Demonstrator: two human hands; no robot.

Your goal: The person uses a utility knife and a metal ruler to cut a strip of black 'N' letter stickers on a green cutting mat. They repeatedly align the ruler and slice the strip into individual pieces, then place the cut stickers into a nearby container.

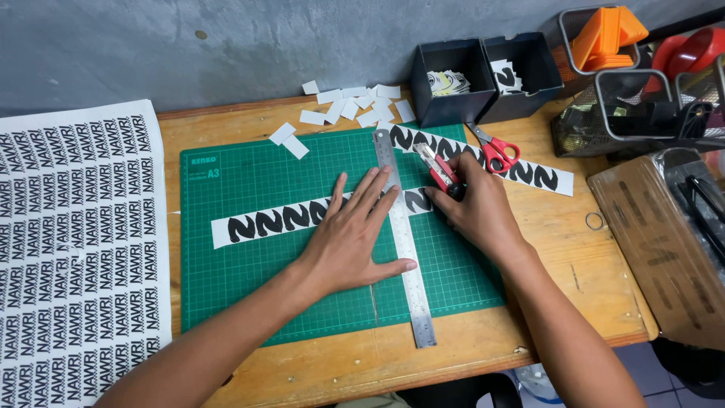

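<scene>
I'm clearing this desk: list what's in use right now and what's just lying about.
In use: left hand, steel ruler, printed paper strip, right hand, red utility knife, green cutting mat.
Lying about: red scissors, white offcuts, two dark boxes, printed sheet.

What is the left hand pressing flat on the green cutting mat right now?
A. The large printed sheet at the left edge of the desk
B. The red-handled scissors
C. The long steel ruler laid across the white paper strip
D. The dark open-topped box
C: the left hand lies spread on the long steel ruler over the white paper strip, while the right hand holds a red utility knife against the ruler's edge.
</scene>
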